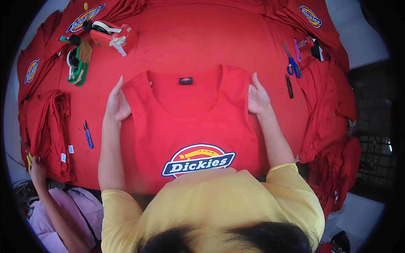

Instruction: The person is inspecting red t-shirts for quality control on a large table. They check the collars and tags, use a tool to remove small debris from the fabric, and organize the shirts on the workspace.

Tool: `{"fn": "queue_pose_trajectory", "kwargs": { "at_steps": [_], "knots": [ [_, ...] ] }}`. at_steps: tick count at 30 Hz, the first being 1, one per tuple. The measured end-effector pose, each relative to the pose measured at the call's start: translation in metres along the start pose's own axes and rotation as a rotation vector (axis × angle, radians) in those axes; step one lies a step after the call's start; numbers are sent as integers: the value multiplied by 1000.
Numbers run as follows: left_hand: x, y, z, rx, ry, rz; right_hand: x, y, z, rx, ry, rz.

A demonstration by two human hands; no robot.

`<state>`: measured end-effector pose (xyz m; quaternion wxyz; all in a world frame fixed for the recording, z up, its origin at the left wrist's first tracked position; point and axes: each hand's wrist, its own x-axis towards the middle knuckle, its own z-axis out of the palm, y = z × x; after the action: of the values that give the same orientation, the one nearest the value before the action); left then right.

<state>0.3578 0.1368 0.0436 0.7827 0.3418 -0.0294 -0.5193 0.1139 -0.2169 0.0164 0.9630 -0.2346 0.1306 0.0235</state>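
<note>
Head view: left hand flat, fingers extended, pressing one folded side of red shirt; right hand likewise flat on opposite side; shirt lies between both hands, spread on red-covered table; blue snips just outside left hand; blue-handled scissors beyond right hand.

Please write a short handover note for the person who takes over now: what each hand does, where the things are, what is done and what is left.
Left hand: flat and open on the left shoulder edge of the red shirt. Right hand: flat and open on the right shoulder edge. Neither has a grip on anything.
The shirt lies face up on the red-covered table, printed emblem toward the worker.
Done: both sides look folded in.
Left: shirt not yet folded lengthwise.
Nearby: folded red stack at left, blue scissors at right, tape dispenser at upper left.
</note>
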Motion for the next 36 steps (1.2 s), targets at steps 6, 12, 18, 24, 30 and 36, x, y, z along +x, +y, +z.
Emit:
{"fn": "queue_pose_trajectory", "kwargs": {
  "at_steps": [6, 12, 18, 24, 30, 36],
  "knots": [
    [16, 20, -1, -103, -57, -5, 49, -15, 22, -107, -6, -115],
    [18, 26, -20, -170, 68, 19, 65, -42, 33, -36, 167, -183],
    [25, 28, -29, -18, 153, -49, 71, -51, 22, -111, 148, -71],
    [12, 20, -5, 281, 285, 3, 44, -62, 21, -399, 94, 101],
    [-24, -1, 67, 416, 209, 100, -14, -45, 70, -602, 127, 0],
    [-58, -105, 122, 658, 440, 237, -57, 70, 134, -1281, 429, 63]
  ]
}}
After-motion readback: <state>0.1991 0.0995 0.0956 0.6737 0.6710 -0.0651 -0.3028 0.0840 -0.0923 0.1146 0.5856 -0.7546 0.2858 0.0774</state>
